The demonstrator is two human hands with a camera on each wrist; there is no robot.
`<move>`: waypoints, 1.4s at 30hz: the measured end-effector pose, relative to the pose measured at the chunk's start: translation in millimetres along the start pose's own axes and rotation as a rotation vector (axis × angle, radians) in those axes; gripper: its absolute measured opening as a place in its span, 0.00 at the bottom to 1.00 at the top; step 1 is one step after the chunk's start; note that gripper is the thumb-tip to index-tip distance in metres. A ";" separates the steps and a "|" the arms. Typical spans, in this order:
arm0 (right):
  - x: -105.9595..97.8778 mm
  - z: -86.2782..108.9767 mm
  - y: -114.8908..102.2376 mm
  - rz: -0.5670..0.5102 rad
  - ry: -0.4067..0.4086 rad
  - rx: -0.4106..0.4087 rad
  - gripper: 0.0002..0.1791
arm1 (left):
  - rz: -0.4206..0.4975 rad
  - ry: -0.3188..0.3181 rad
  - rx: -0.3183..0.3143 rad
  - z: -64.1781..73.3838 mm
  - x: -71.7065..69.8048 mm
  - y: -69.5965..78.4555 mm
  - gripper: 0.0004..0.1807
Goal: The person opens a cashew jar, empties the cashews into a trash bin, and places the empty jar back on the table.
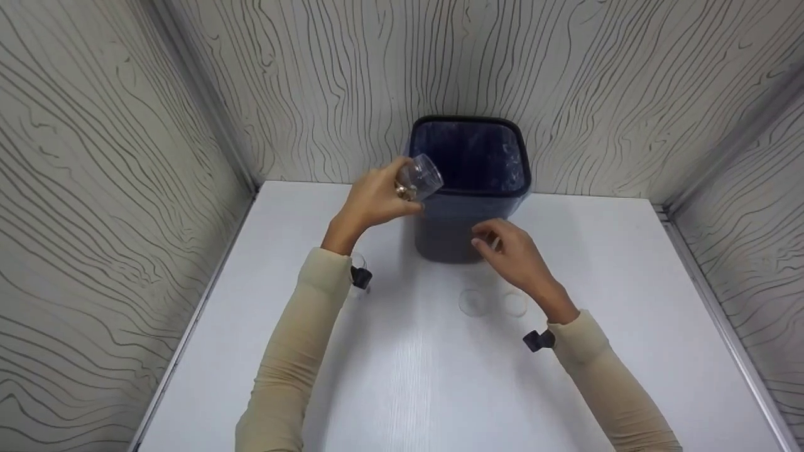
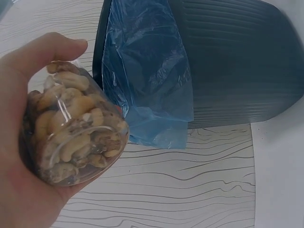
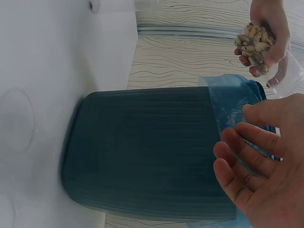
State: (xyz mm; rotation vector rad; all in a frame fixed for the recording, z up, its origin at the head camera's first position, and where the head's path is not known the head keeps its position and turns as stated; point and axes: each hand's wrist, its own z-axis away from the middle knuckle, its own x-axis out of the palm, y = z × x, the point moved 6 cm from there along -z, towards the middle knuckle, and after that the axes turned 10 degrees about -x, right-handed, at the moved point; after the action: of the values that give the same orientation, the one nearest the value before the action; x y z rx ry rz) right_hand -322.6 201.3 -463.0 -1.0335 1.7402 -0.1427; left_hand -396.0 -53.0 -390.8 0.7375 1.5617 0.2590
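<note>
Left hand wraps, fingers bent, round a clear jar by the bin's near-left corner. Jar leans, nuts at its left end, other end pointing right toward the bin's opening; whether it overhangs, I can't quite tell. Right hand, farther from the jar, hangs loosely bent, holding nothing, near the bin's near side.

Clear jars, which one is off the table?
The jar holding nuts, in the left hand; the other jar rests on the table.
</note>
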 end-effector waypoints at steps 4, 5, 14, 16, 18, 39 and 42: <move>-7.4 -6.6 -4.0 0.000 0.020 -0.008 0.11 | 0.000 -0.003 0.004 -1.7 0.5 -0.6 0.43; -9.4 -8.1 -4.9 0.000 0.025 -0.009 0.11 | 0.001 -0.005 0.003 -2.1 0.5 -0.8 0.43; -24.7 -19.4 -10.9 0.015 0.087 -0.054 0.13 | -0.011 -0.023 -0.017 -5.6 -0.5 -2.1 0.44; -28.3 -21.3 -12.1 0.016 0.104 -0.067 0.13 | -0.011 -0.024 -0.019 -6.5 -1.5 -2.0 0.44; -32.1 -23.2 -13.5 0.018 0.122 -0.076 0.13 | -0.012 -0.021 -0.018 -7.4 -2.4 -1.7 0.44; -65.4 -43.8 -13.0 0.113 0.286 -0.175 0.11 | -0.047 -0.010 0.000 -15.2 -6.8 2.6 0.41; -67.3 -46.2 -9.3 0.128 0.274 -0.168 0.12 | -0.058 -0.022 -0.010 -16.1 -7.3 3.1 0.42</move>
State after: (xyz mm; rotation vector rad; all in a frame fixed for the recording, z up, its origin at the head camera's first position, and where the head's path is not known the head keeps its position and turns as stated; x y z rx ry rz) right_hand -350.7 225.1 -389.5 -1.0572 2.0910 -0.0593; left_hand -410.7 -50.7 -380.7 0.6845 1.5572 0.2146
